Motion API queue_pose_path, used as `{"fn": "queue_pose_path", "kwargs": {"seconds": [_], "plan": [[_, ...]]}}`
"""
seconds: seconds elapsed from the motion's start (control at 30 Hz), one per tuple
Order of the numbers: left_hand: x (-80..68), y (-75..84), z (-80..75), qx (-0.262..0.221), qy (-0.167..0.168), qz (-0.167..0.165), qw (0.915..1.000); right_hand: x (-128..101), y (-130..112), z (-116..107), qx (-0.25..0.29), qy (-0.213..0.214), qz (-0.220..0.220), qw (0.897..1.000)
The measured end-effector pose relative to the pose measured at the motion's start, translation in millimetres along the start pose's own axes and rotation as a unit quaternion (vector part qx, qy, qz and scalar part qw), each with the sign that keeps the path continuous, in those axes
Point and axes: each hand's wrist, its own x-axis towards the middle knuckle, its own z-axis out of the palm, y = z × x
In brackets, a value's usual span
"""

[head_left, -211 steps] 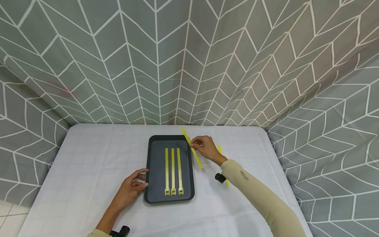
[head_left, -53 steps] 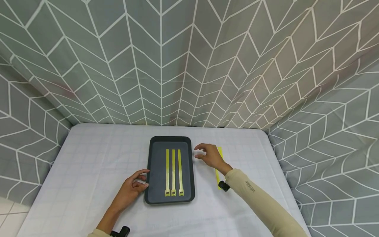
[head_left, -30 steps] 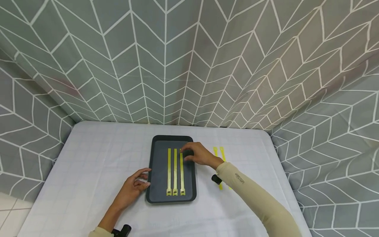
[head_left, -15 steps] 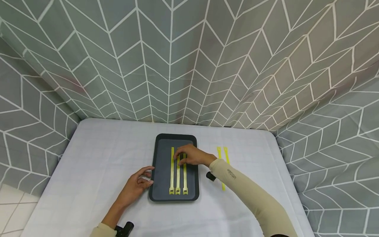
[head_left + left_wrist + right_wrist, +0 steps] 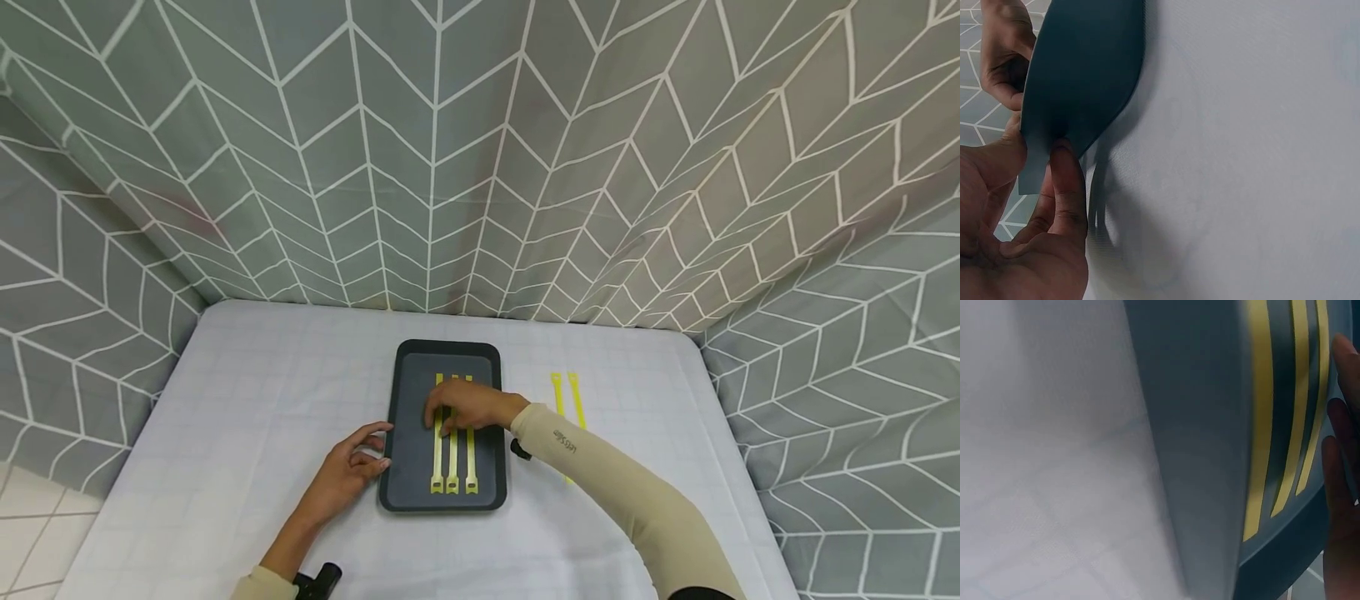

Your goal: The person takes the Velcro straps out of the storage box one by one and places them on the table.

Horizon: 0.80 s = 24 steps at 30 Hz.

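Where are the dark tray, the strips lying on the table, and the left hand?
tray [image 5: 408, 433], head view, bare floor left of its strips
table strips [image 5: 576, 400], head view, middle of the right one
left hand [image 5: 347, 472], head view, back of the hand

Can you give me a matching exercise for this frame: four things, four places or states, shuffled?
Things:
1. left hand
2. right hand
3. three yellow strips
4. two yellow strips

Places or states:
A. lie side by side inside the dark tray
B. lie on the white table, right of the tray
C. fingers on the tray's left edge
D. rests over the strips in the tray

Pairs: 1-C, 2-D, 3-A, 4-B
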Motion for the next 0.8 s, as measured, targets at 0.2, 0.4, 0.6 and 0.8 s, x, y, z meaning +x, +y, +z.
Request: {"fn": "queue_pose_path", "kwargs": {"seconds": [0.2, 0.4, 0.6, 0.8], "plan": [[1.6, -3.2, 0.1, 0.012, -0.003, 0.001, 0.9999, 0.5, -4.6, 1.4, -0.031, -0.017, 0.006, 0.999], [3.8, -5.4, -0.2, 0.014, -0.006, 0.003, 0.9999, 1.3, -5.9, 1.5, -0.047, -0.021, 0.013, 0.999], [3.5, -5.1, -0.8, 0.006, -0.011, 0.011, 0.9999, 5.7, -7.0, 2.7, -0.064, -0.017, -0.020, 0.998], [3.0, -5.0, -1.2, -0.002, -0.014, 0.016, 0.9998, 9.2, -8.5, 4.9, -0.086, -0.010, -0.040, 0.995]]}}
